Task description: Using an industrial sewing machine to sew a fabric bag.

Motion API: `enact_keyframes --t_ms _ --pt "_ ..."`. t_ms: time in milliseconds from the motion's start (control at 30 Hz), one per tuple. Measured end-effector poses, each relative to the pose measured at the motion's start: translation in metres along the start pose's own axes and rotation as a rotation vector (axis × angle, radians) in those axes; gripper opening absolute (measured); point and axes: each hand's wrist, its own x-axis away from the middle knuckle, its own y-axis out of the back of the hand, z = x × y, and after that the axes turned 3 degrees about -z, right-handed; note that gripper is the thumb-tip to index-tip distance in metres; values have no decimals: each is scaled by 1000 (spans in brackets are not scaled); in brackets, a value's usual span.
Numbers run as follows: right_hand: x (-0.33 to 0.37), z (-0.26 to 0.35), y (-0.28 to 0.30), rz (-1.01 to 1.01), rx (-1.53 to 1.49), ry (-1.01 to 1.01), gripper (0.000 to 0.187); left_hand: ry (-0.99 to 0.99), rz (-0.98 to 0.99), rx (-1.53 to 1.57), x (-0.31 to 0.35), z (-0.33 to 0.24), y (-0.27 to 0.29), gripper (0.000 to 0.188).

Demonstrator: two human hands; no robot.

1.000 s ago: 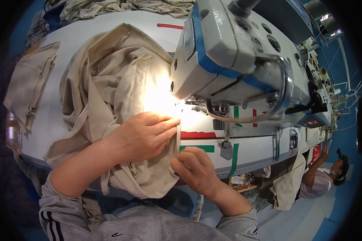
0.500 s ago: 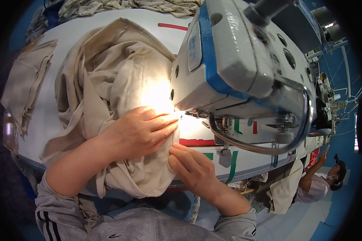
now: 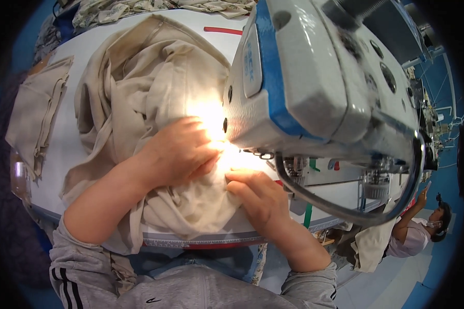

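Note:
A large piece of beige cloth (image 3: 165,95) lies in loose folds on the white table, left of a white and blue sewing machine (image 3: 288,77). My left hand (image 3: 183,152) rests on the cloth beside the brightly lit needle area, its fingers curled closed on the fabric. Glare washes out its fingertips. Closer to me, my right hand (image 3: 260,198) pinches the right edge of the same cloth between thumb and fingers. The machine head hides the needle.
Folded beige pieces (image 3: 38,113) lie at the table's left. Patterned fabric (image 3: 113,13) is heaped at the far edge. A curved metal guard (image 3: 340,208) juts from the machine. A measuring tape (image 3: 206,241) runs along the front edge. Another person (image 3: 417,229) is at the far right.
My left fingers, laid out flatter before, have curled in on the cloth. My right hand has shifted slightly up and right with the cloth's edge. The whole view has moved a little.

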Motion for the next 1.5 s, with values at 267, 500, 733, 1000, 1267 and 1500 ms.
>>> enact_keyframes --t_ms 267,500,733,1000,1267,1500 --pt "26 16 -6 65 -213 324 18 20 408 5 -1 -45 36 23" --pt "68 51 -17 -27 -50 218 14 363 595 -166 34 -110 53 10" --pt "90 52 -27 -194 -10 352 11 -111 66 -197 23 -97 30 24" --pt "92 51 -12 -208 -104 383 18 217 200 -120 24 -71 4 45" --pt "89 43 -6 -83 -107 369 21 -154 105 -172 30 -77 -8 24" --pt "81 39 -6 -73 -96 358 19 147 76 -37 16 -66 -2 50"
